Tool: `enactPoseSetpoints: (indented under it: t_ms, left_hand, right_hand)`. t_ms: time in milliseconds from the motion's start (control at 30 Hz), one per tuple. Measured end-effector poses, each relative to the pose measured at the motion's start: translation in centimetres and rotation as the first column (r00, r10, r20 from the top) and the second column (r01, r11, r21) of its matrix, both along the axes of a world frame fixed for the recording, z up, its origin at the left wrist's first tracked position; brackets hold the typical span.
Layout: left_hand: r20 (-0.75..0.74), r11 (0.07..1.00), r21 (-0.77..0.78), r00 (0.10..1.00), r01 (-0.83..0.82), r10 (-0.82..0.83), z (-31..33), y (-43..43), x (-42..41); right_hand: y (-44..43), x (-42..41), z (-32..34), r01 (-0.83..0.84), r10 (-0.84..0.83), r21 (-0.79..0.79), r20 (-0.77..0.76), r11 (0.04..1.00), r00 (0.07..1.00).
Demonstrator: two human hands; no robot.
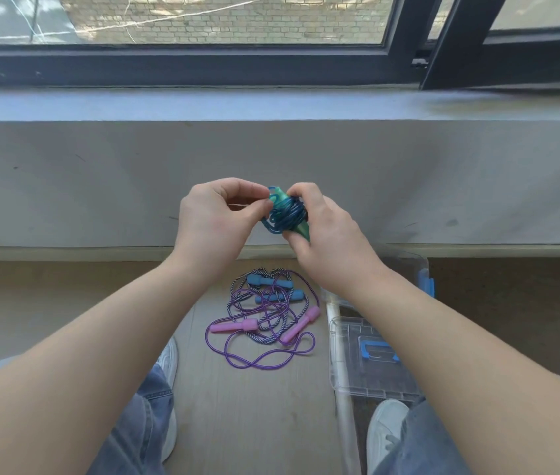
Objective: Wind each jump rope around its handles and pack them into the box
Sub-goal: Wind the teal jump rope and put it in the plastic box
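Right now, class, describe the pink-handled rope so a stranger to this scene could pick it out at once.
Find the floor below the window ledge, left of the clear box. In the tangled pile there, the pink-handled rope has a thin purple cord; the blue-handled rope tangled with it has a striped braided cord.

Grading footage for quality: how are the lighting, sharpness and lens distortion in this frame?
Head view: soft, even daylight, with no glare or hard shadows on the left hand, right hand or the rope bundle they hold; bundle and floor ropes are fairly sharp, the bottom edge softer; wide-angle stretch makes the forearms balloon toward the lower corners.
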State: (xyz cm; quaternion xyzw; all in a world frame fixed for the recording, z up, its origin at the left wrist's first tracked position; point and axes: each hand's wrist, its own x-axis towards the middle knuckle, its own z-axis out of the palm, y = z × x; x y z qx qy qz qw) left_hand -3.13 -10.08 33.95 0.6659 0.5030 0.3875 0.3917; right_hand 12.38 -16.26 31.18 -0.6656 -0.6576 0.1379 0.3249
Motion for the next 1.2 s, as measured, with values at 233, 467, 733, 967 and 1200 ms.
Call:
enactPoseSetpoints:
  t_ms: [233,467,733,967,1200]
  left_hand:
    - [0.046,0.992,-0.104,0.996,-0.067,0.072,-0.1,0.4,-0.1]
    - [0.128,0.985,-0.138,0.984,-0.108,0.126,-0.1,0.2,0.2]
    - [0.277,0.985,-0.141,0.951,-0.099,0.135,0.0,-0.2,0.7]
    - [0.12,0.993,-0.121,0.993,0.001,0.013,-0.4,-0.1,0.5]
    - [-0.095,0.995,-0.026,0.991,-0.098,0.095,-0.1,0.3,0.5]
  right_hand:
    - [0.0,-0.3,0.3,0.003,-0.005,0.025,0.073,1.0,0.997]
    - [0.1,-0.6,0.5,0.02,-0.034,0.069,0.203,0.997,0.979]
    - [0.3,-0.6,0.8,0.07,-0.09,0.085,0.259,0.994,0.962]
    - [-0.1,0.2,0.8,0.052,-0.065,0.055,0.272,0.997,0.96]
    - [-0.4,-0.8,0.7,0.028,-0.039,0.045,0.279,0.999,0.96]
